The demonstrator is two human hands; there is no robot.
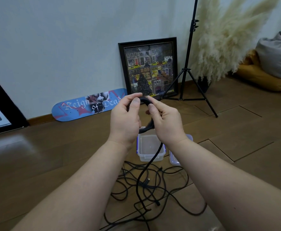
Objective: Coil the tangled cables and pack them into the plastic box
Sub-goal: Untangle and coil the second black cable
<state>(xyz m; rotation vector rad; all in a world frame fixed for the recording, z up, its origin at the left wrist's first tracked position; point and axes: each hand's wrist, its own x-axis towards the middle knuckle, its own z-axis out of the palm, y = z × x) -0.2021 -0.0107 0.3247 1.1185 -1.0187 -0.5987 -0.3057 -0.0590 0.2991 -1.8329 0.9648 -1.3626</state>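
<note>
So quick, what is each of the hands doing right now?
Left hand: closed, pinching the top of the black cable coil.
Right hand: closed, gripping the same coil on its other side.

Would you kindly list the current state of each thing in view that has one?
Left hand: gripping the coil.
Right hand: pinching the coil.
Coil: partly wound, tail hanging down.
Cables on the floor: loose, tangled.
Plastic box: open, nothing visible inside.
Lid: off, beside the box.
</note>
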